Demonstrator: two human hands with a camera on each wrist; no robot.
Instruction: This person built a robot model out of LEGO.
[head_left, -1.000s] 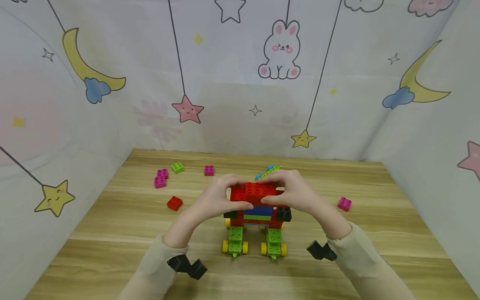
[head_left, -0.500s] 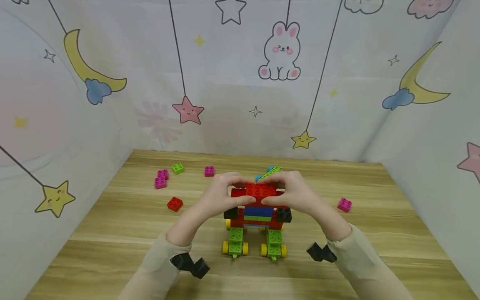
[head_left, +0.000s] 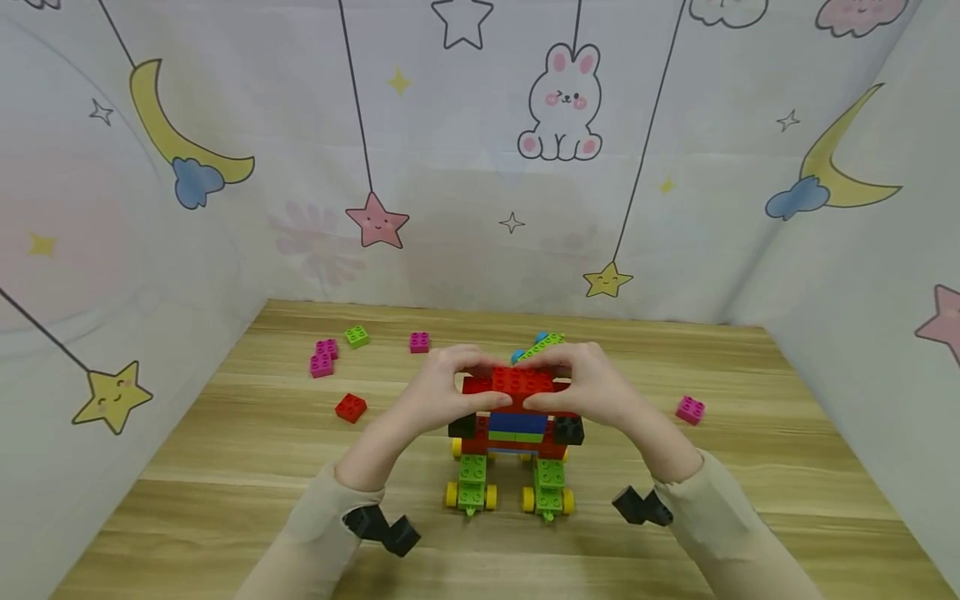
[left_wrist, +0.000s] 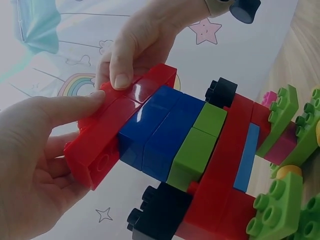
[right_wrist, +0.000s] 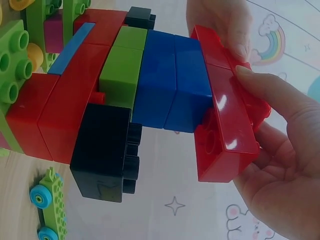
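Observation:
A standing figure of toy building bricks is in the middle of the table. Its top is a row of red bricks (left_wrist: 102, 140) with another red brick (head_left: 522, 380) on it. My left hand (head_left: 442, 387) pinches this red top from the left, thumb in front and fingers behind. From the right, my right hand (head_left: 588, 383) pinches it the same way, the thumbs nearly meeting. Below are blue bricks (right_wrist: 159, 80), green bricks (left_wrist: 192, 157) and a red body (left_wrist: 217, 170). Black bricks (right_wrist: 102, 150) jut out at both sides. Green wheeled bases (head_left: 472, 483) carry the figure.
Pink bricks (head_left: 322, 365), a green brick (head_left: 357, 336) and a red brick (head_left: 351, 407) lie at the left. One pink brick (head_left: 690, 409) lies at the right. Behind the figure is a green car base (right_wrist: 53, 212) with blue wheels. A printed cloth (head_left: 465, 267) walls the table.
The left end of the red top has come down slightly and now looks level. My left hand has shifted a little right; the right hand has barely moved.

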